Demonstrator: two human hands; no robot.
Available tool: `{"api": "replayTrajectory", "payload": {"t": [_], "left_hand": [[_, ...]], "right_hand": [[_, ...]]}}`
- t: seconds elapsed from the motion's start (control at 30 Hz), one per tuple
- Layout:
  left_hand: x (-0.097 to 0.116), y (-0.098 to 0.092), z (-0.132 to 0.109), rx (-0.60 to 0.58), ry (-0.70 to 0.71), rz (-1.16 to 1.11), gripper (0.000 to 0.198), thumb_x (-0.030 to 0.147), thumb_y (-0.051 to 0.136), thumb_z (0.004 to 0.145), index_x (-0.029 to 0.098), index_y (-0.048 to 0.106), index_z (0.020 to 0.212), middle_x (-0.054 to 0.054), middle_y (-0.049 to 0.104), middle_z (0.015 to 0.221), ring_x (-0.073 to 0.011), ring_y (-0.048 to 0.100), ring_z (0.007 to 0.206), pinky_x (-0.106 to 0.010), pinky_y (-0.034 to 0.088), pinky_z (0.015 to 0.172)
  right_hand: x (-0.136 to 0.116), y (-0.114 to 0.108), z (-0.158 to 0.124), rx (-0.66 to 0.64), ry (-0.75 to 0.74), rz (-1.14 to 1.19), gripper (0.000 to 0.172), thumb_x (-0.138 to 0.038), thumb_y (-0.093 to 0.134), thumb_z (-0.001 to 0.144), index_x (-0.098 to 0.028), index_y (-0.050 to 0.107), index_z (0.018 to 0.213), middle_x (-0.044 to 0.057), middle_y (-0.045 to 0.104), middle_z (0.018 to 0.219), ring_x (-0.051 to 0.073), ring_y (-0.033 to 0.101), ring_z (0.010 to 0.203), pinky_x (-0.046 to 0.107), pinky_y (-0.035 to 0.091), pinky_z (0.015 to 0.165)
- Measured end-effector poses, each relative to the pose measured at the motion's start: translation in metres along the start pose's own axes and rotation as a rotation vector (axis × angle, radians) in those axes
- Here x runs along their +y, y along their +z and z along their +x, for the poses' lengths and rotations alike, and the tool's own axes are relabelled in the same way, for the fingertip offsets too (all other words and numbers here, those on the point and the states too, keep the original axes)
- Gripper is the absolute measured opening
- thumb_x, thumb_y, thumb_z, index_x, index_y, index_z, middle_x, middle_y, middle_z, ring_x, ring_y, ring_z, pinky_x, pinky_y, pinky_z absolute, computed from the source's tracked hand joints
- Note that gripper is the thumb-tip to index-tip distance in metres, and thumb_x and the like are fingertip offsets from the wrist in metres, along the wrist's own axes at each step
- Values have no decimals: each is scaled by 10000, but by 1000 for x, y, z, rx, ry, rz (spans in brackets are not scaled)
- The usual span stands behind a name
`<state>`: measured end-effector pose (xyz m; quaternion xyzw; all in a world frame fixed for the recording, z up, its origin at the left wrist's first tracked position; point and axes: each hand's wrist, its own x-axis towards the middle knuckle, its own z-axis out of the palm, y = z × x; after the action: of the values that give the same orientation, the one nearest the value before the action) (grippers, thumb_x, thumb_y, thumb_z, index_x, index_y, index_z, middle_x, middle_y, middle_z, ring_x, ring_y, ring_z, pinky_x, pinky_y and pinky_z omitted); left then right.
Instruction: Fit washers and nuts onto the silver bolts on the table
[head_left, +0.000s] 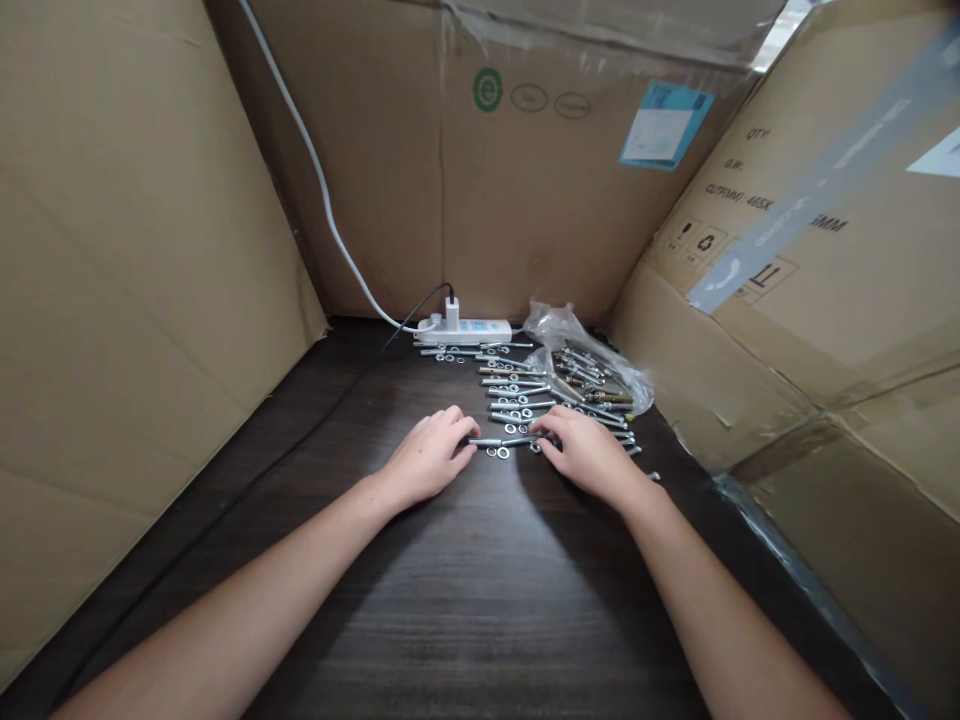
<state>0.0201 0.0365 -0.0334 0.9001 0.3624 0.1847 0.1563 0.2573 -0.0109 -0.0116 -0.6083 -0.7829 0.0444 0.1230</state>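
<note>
My left hand (431,455) and my right hand (585,450) rest on a dark wooden table (465,590), fingers curled. Between their fingertips lies a long silver bolt (499,441); each hand pinches one end of it. Small washers (496,453) lie just below the bolt. Beyond it, a row of several more bolts and washers (514,390) is laid out in lines toward the back. A clear plastic bag (592,375) with several anchor bolts sits behind my right hand.
Large cardboard boxes (127,300) wall the table on the left, back and right. A white power strip (465,328) with a plug lies at the back; its white cable (322,190) runs up the left. A black cable trails leftward.
</note>
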Motion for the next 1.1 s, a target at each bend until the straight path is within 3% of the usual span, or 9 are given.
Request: {"api": "replayTrajectory", "payload": {"t": [0.73, 1.1], "left_hand": [[-2, 0, -2, 45, -39, 19, 59, 224, 491, 873, 204, 546, 867, -13, 551, 857, -165, 543, 794, -279, 417, 693], [6, -3, -2, 82, -95, -104, 89, 249, 499, 877, 206, 577, 890, -10, 573, 870, -147, 557, 754, -266, 428, 665]], "right_hand": [[-21, 11, -2, 15, -34, 93, 204, -261, 504, 879, -218, 658, 1006, 47, 645, 955, 166, 616, 846, 271, 444, 791], [-22, 14, 0, 64, -38, 203, 224, -182, 463, 873, -203, 661, 975, 51, 658, 948, 173, 614, 849, 290, 454, 805]]}}
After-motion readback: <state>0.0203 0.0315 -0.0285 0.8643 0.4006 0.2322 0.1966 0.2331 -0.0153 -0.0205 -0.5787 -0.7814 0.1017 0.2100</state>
